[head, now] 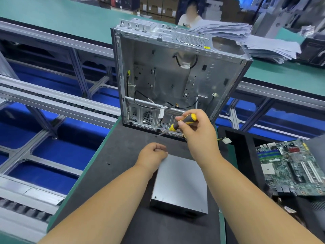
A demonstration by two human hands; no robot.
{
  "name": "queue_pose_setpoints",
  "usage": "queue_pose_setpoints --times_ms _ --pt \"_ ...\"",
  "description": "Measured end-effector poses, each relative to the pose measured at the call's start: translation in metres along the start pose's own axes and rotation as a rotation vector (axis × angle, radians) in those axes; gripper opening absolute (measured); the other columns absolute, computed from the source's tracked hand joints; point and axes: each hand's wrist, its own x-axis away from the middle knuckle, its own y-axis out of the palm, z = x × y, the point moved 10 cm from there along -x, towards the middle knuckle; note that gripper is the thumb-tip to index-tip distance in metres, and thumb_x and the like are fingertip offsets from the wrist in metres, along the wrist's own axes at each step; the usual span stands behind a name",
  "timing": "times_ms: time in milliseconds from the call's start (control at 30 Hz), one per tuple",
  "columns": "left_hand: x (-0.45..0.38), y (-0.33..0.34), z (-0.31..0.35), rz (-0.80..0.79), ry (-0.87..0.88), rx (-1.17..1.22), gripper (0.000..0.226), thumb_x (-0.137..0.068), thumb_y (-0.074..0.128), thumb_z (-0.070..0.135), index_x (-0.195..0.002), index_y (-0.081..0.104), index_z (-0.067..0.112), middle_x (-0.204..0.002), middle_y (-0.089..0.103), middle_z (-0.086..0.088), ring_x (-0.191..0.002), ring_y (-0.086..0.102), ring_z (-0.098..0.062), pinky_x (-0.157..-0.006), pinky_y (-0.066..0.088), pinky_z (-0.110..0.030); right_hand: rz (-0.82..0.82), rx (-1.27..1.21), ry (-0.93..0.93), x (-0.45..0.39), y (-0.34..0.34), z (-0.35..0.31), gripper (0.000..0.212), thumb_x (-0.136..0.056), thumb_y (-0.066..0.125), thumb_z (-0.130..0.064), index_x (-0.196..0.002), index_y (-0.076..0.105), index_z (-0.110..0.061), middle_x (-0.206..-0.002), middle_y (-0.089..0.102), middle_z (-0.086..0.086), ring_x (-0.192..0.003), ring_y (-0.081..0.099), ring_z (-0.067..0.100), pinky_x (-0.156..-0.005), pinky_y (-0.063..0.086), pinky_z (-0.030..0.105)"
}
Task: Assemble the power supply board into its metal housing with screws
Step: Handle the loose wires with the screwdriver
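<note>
Looking down from the head view, the right hand (195, 127) is gripping a black and yellow screwdriver (182, 122). Its fingers are curling round the handle. The long line of the tool is running down and to the left, from the hand to the blurry tip, which is pointing at the dark mat (123, 150) just in front of the bottom edge of the metal housing (168, 74). The housing is standing upright at the far end of the mat with its open side facing the person.

The left hand (153, 154) is sitting lower, with its fingers curling in. It is touching the far left corner of the grey power supply box (181, 182). I cannot tell if it is pinching something small, like a screw. The box is lying flat on the mat, near the person and well apart from the housing, so it is not yet inside.

A tiny loose screw (108, 163) is lying on the mat to the left of the left hand. The left hand is nearer to it than the right hand is. My guess is that the next move is getting a screw onto the tip, which is hanging up and a bit to the right of the left hand.

A green circuit board (292, 168) is lying off to the right.
</note>
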Motion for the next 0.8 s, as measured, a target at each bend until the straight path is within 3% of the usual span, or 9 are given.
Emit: queue_pose_setpoints --times_ms 67,233,400,600,800 --pt "-0.003 -0.011 0.003 -0.004 0.026 -0.015 0.015 -0.086 0.072 0.014 -0.098 0.066 0.020 -0.094 0.066 -0.001 -0.085 0.063 -0.015 -0.069 0.048 -0.022 0.048 -0.087 0.033 0.001 0.005 0.005 0.017 -0.092 0.062 -0.006 -0.101 0.058 -0.021 -0.096 0.074 -0.007 -0.086 0.072 0.011 -0.082 0.056 0.034" --pt "-0.001 -0.102 0.020 0.108 0.269 -0.267 0.012 -0.086 0.069 0.018 -0.089 0.066 0.029 -0.089 0.065 0.006 -0.072 0.058 0.003 -0.070 0.046 -0.010 0.112 -0.304 0.170 0.007 0.028 0.021 0.013 -0.093 0.063 -0.005 -0.100 0.057 -0.015 -0.091 0.075 0.001 -0.087 0.074 0.014 -0.072 0.057 0.026" --pt "0.000 -0.180 -0.002 0.111 0.250 -0.725 0.025 -0.084 0.070 0.016 -0.085 0.060 0.039 -0.090 0.061 0.014 -0.082 0.058 0.000 -0.076 0.049 -0.023 0.100 -0.340 0.229 0.014 0.061 0.028 0.012 -0.093 0.065 -0.007 -0.098 0.058 -0.016 -0.091 0.074 0.005 -0.089 0.074 0.018 -0.077 0.060 0.034" --pt "-0.008 -0.191 -0.027 -0.049 0.215 -0.932 0.029 -0.080 0.077 0.019 -0.099 0.066 0.038 -0.098 0.054 0.018 -0.092 0.055 -0.001 -0.087 0.048 -0.023 0.089 -0.326 0.278 0.019 0.093 0.034 0.013 -0.092 0.068 -0.010 -0.101 0.058 -0.011 -0.096 0.073 0.007 -0.086 0.074 0.018 -0.073 0.060 0.028" --pt "-0.013 -0.185 -0.021 -0.039 0.324 -0.957 0.014 -0.083 0.075 0.024 -0.087 0.066 0.034 -0.091 0.054 0.017 -0.088 0.055 -0.004 -0.080 0.049 -0.024 0.106 -0.282 0.316 0.026 0.101 0.045 0.015 -0.091 0.069 -0.011 -0.103 0.060 -0.013 -0.098 0.070 0.013 -0.089 0.074 0.019 -0.077 0.060 0.033"
